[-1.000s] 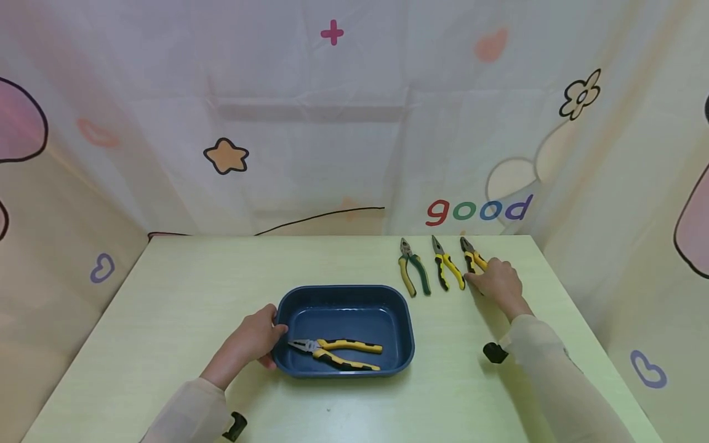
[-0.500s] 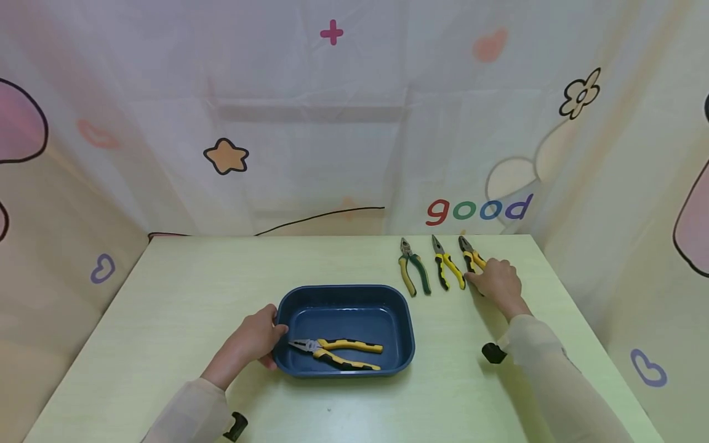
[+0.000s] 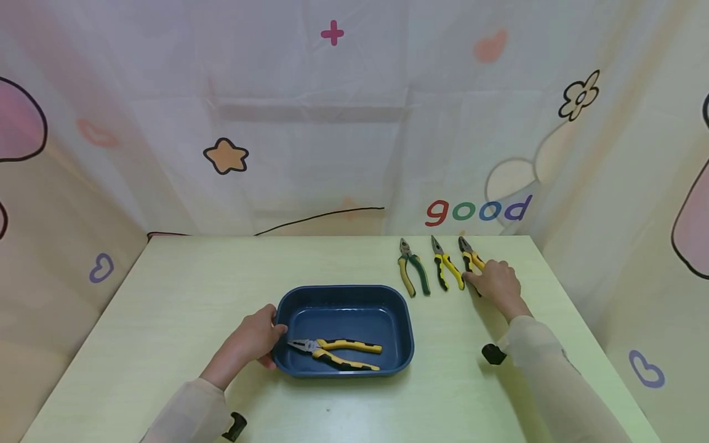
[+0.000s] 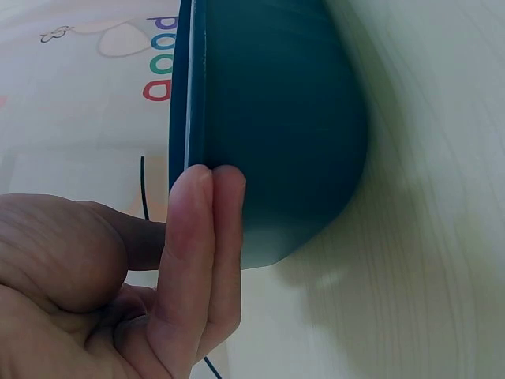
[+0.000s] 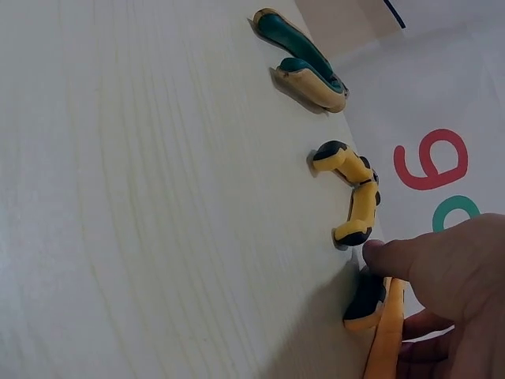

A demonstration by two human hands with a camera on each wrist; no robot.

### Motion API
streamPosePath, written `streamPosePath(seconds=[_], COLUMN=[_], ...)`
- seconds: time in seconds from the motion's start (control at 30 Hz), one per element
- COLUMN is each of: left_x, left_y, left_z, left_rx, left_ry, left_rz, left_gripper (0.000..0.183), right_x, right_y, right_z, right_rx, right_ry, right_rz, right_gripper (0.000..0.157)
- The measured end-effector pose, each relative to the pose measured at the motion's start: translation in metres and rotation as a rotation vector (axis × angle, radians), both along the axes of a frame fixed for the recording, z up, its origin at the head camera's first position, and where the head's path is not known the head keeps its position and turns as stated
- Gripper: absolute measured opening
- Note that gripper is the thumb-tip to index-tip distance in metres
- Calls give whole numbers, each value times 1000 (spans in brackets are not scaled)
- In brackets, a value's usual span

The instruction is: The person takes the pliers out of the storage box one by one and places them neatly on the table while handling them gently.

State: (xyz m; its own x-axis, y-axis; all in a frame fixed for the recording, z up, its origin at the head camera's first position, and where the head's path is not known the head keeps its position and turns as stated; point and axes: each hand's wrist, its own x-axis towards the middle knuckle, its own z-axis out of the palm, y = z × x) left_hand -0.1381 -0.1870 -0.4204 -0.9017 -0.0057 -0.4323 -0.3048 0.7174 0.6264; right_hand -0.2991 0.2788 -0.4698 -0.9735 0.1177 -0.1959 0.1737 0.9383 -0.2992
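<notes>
The left hand (image 3: 252, 335) grips the left rim of a blue rectangular tray (image 3: 344, 296); its thumb lies over the rim and its fingers are against the outer wall. In the tray lies a pair of combination pliers (image 3: 350, 345) with yellow-and-black handles, head to the left. At the back right, the right hand (image 3: 498, 286) holds the handles of the rightmost pliers (image 3: 466, 247), thumb on one side and fingers on the other. In the right wrist view these orange-and-black handles (image 5: 385, 335) rest on or close to the table. The palm partly hides them.
Left of the held pliers lie yellow-and-black needle-nose pliers (image 3: 440, 259), then pliers with green-and-tan handles (image 3: 411, 258). All have their heads toward the back edge of the pale table (image 3: 221, 264). A printed curtain (image 3: 310, 178) encloses the back and sides.
</notes>
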Motion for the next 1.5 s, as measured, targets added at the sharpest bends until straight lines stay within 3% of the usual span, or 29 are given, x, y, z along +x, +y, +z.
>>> streamPosePath(seconds=[0.4,0.57,0.8,1.07,1.5], left_x=[0,-1,-1,-1,0], left_y=[0,0,0,0,1], left_z=[0,0,0,-1,0], left_rx=[-3,-8,2,13,4], left_ry=[4,-1,-10,-16,-15], left_rz=[-16,-13,0,8,5], left_gripper=[19,20,19,19,19], right_x=[6,8,19,35,58], right_y=[3,2,-7,-21,-55], right_z=[10,19,43,76,113], right_rx=[-16,-24,-44,-36,-54], right_ry=[-25,-81,-98,-65,-50], right_rz=[41,37,89,175,270], right_gripper=[46,47,52,73,75])
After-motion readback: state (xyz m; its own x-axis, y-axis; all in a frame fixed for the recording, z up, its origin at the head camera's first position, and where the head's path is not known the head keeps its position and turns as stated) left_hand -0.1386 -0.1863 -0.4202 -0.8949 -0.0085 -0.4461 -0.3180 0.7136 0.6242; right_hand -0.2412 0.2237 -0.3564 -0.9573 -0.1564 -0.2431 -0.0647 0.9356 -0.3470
